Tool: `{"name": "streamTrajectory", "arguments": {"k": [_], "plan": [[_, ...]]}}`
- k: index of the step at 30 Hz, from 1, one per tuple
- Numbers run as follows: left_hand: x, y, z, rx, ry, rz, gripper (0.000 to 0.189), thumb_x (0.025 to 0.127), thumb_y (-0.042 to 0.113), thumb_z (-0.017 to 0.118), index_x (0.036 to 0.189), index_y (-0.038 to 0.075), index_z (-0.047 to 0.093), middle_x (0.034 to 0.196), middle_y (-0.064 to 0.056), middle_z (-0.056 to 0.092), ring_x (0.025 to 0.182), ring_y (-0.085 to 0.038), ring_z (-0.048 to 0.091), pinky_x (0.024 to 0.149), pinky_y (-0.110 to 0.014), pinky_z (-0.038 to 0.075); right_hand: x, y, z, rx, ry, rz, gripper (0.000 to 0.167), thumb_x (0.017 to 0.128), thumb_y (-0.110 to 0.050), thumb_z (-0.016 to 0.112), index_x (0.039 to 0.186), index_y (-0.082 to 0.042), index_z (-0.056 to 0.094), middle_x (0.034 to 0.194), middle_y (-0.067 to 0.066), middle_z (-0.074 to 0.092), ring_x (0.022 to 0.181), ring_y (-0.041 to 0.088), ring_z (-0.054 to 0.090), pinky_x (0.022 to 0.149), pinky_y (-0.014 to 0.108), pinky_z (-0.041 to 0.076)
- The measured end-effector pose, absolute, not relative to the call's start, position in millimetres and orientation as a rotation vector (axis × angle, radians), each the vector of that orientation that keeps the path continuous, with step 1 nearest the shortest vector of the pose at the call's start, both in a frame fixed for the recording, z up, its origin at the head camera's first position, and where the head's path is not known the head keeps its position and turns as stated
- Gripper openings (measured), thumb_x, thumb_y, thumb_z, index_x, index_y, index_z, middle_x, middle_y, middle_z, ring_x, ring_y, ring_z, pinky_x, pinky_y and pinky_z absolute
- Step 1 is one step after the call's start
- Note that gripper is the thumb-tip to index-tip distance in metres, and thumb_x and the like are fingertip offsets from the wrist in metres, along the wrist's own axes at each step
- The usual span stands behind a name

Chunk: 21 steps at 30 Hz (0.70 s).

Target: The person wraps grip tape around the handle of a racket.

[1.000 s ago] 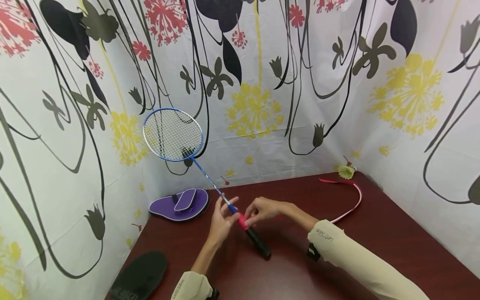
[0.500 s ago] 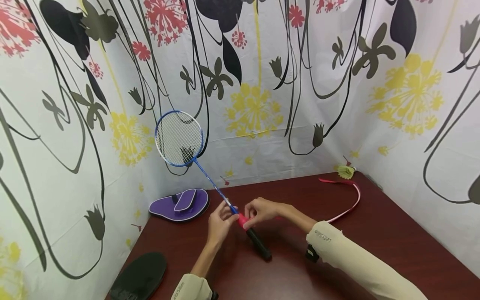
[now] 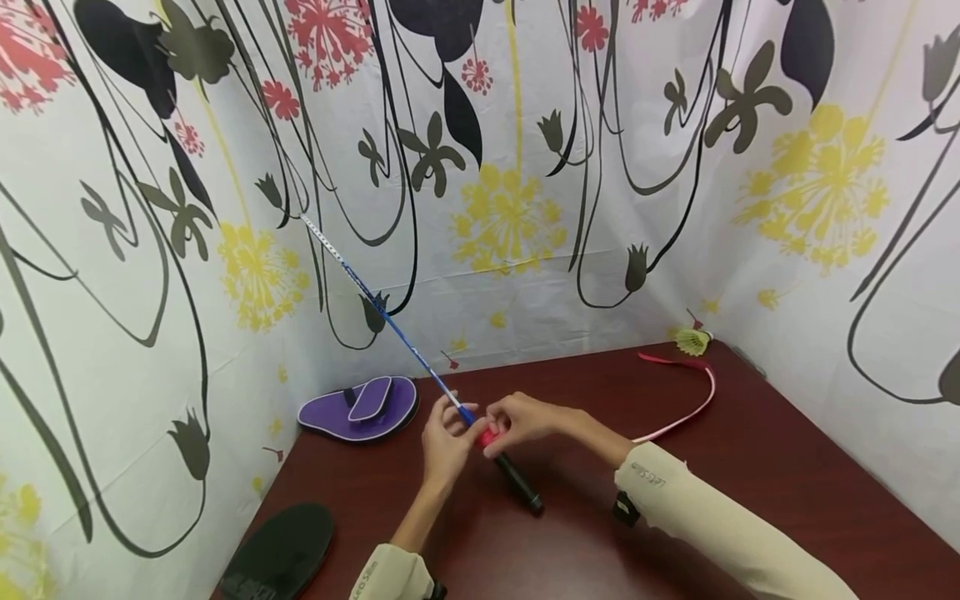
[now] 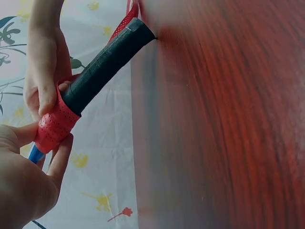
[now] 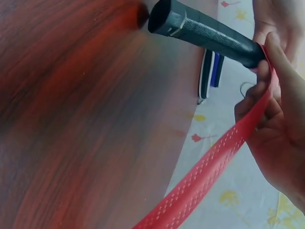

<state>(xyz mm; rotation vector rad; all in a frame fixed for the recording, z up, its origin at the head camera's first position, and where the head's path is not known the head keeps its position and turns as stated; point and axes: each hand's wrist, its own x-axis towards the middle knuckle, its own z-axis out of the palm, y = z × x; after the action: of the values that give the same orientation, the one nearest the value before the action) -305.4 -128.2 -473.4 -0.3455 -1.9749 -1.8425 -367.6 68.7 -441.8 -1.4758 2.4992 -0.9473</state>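
A blue and white badminton racket [image 3: 412, 347] slants up to the left, its head seen edge-on. My left hand [image 3: 446, 448] pinches it where the shaft meets the handle. Red perforated grip tape [image 4: 56, 125] is wound around the upper handle, and the black lower handle [image 4: 109, 64] shows below it. My right hand [image 3: 528, 418] pinches the tape between thumb and fingers beside the handle. From that pinch a long strip of red tape [image 5: 205, 176] hangs away, as the right wrist view shows. The handle's butt end points down toward me, close above the table.
A purple paddle case [image 3: 367, 410] lies at the table's back left. A dark oval paddle-like item [image 3: 281, 550] lies at front left. A yellow shuttlecock [image 3: 692, 342] sits in the back right corner, near the tape's curling tail [image 3: 705, 392]. Flowered curtains [image 3: 510, 317] stand behind the table [image 3: 585, 533].
The racket has turned about its own length, so its face has gone from broad to edge-on. The tape's tail on the table has drawn a little to the left. Both hands stay near the handle.
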Motion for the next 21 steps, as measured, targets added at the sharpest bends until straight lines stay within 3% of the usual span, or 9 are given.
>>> {"name": "streamTrajectory", "arguments": {"k": [5, 10, 15, 21], "plan": [[-305.8, -131.7, -472.4, -0.421, -1.972, -1.876, 0.075, 0.087, -0.005, 0.080, 0.153, 0.000, 0.045, 0.118, -0.026, 0.072, 0.111, -0.042, 0.070, 0.083, -0.026, 0.060, -368.5, 83.3, -436.0, -1.454, 2.387, -0.935, 0.007, 0.096, -0.028, 0.078, 0.093, -0.022, 0.075, 0.082, -0.010, 0.074, 0.074, 0.013, 0.072, 0.063, 0.020, 0.055], [-308.9, -136.6, -471.1, -0.512, -1.984, -1.916, 0.080, 0.088, -0.006, 0.078, 0.157, 0.004, 0.040, 0.122, -0.030, 0.068, 0.117, -0.038, 0.068, 0.090, -0.026, 0.058, -367.9, 90.9, -429.5, -1.431, 2.331, -0.940, 0.007, 0.098, -0.025, 0.074, 0.095, -0.021, 0.079, 0.088, 0.002, 0.079, 0.080, 0.030, 0.076, 0.061, 0.018, 0.052], [-311.4, -138.2, -467.9, -0.581, -1.963, -1.943, 0.081, 0.089, -0.007, 0.077, 0.159, 0.001, 0.036, 0.124, -0.033, 0.066, 0.118, -0.039, 0.067, 0.089, -0.026, 0.058, -372.0, 92.2, -429.3, -1.386, 2.335, -0.964, 0.009, 0.098, -0.025, 0.075, 0.091, -0.021, 0.079, 0.085, 0.001, 0.079, 0.081, 0.036, 0.075, 0.060, 0.017, 0.050], [-311.2, -139.3, -466.5, -0.593, -1.943, -1.961, 0.083, 0.089, -0.011, 0.075, 0.160, 0.001, 0.034, 0.125, -0.035, 0.064, 0.112, -0.033, 0.071, 0.087, -0.026, 0.059, -372.7, 92.1, -430.5, -1.371, 2.338, -0.975, 0.008, 0.097, -0.025, 0.076, 0.090, -0.021, 0.079, 0.082, -0.006, 0.077, 0.081, 0.032, 0.076, 0.061, 0.018, 0.051]]}}
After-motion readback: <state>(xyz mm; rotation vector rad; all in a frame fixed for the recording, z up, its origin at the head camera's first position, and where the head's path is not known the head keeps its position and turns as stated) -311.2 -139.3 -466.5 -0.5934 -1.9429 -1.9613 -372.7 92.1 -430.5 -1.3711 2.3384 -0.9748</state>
